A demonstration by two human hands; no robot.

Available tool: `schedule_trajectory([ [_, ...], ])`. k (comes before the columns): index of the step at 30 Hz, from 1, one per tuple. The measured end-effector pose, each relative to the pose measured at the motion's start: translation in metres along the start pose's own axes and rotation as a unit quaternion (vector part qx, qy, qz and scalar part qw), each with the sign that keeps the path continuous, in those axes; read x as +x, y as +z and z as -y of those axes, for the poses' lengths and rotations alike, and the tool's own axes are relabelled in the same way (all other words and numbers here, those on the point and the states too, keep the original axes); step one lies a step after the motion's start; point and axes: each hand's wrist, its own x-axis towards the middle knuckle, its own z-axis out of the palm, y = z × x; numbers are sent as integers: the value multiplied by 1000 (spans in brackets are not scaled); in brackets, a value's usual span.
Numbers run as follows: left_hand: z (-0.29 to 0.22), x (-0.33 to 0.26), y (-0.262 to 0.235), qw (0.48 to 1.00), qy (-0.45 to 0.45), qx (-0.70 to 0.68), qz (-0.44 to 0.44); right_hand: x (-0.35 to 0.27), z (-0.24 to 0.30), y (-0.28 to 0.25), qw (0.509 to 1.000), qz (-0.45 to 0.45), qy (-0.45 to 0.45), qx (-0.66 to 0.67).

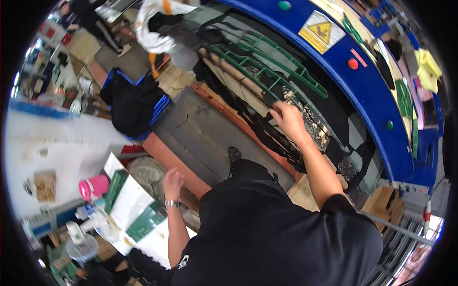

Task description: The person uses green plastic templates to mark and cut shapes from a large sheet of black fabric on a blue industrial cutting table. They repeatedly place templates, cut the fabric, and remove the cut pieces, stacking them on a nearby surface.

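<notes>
My right hand (288,120) hovers over the near edge of the blue machine's bed, its fingers loosely bent and apart, with nothing visible in them. Just beyond it lie green ladder-like frames (255,70) and a brown roll or tube (238,76). Black cloth scraps (267,126) hang along the edge below. To the left, my left hand (173,183) is raised beside a white table (129,198), fingers slightly spread and holding nothing I can see. Green flat pieces (145,221) rest on that table, next to a greyish bundle (147,174).
The blue machine frame (367,102) with coloured buttons and a yellow warning sign (322,32) arches along the right. A blue crate (160,107) of black cloth stands ahead left. Dark matting (200,128) covers the aisle. Another person (93,21) is at the far left.
</notes>
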Motion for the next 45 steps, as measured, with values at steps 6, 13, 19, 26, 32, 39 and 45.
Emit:
schedule_trajectory([
  [6, -163, 100, 196, 906, 244, 259, 230, -83, -52, 3, 958, -1, 229, -171],
  [13, -238, 139, 367, 572, 543, 509, 346, -70, -59, 10, 945, -14, 294, -145],
  [19, -249, 172, 470, 514, 516, 562, 391, -70, -61, 10, 933, -57, 335, -117],
  [26, -261, 208, 560, 376, 552, 632, 393, -24, -63, -18, 935, 23, 338, -101],
  [32, -266, 211, 608, 314, 449, 709, 444, 95, -47, 15, 999, -19, 27, -7],
  [39, -360, 187, 557, 464, 495, 617, 400, 140, -76, 72, 990, 108, -90, -3],
  [45, -437, 153, 401, 686, 594, 396, 140, 174, -60, -11, 973, 68, -20, 219],
])
